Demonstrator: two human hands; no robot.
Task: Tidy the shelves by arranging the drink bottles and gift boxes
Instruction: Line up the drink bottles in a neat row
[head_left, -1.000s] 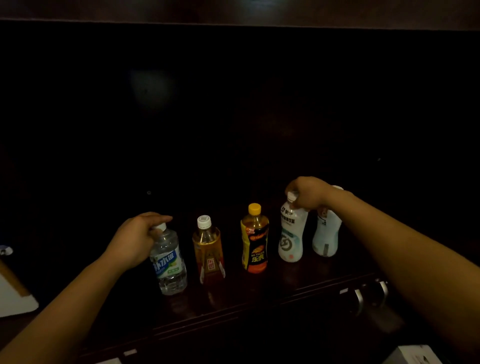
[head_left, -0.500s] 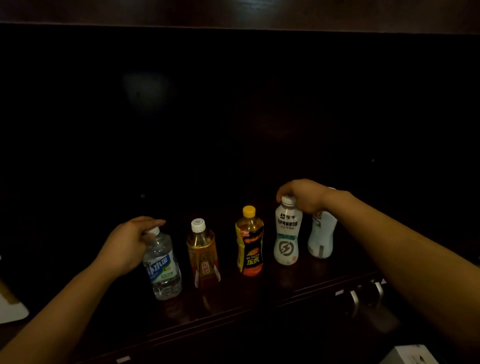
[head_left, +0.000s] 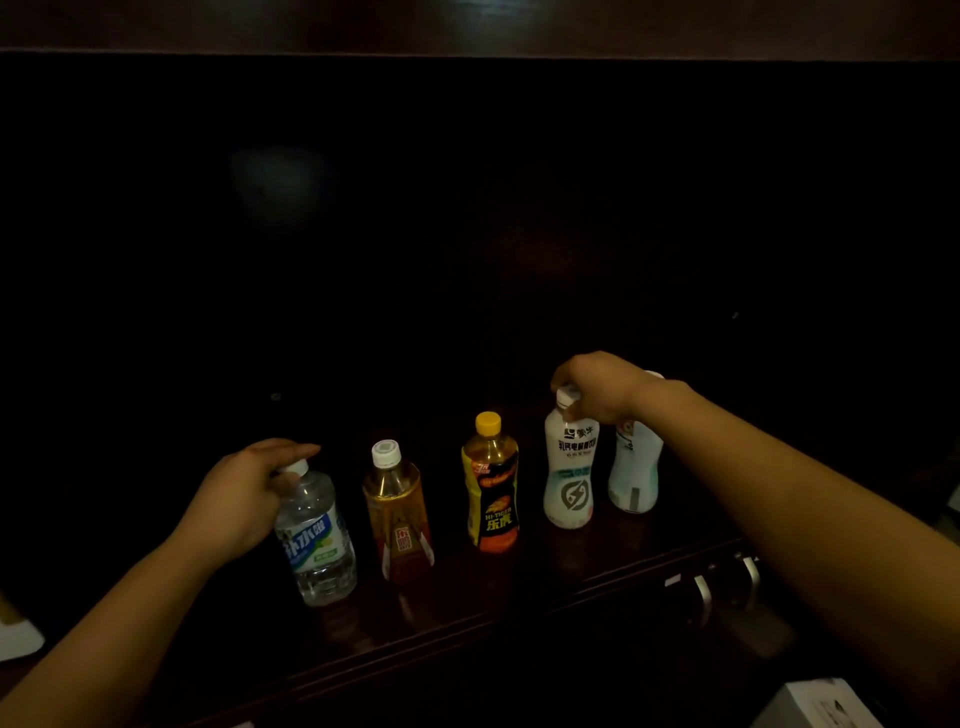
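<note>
Left hand (head_left: 244, 499) fingers (head_left: 291, 452) wrapped at the cap of the clear water bottle (head_left: 317, 540), nearest the shelf (head_left: 519, 587) front edge, left end. Looks full, so heavyish; thin slick plastic, neck hold ok, body safer. Tea bottle (head_left: 397, 514) and yellow-cap bottle (head_left: 491, 488) mid-row, untouched. Farther right, right hand (head_left: 597, 387) pinches the cap of the white bottle (head_left: 570, 467), second white bottle (head_left: 635, 467) just beside it; stiffer, tall, tippy

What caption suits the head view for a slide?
The left hand holds the clear water bottle, right hand a white bottle, each by its cap; five bottles line the dark shelf.
</note>
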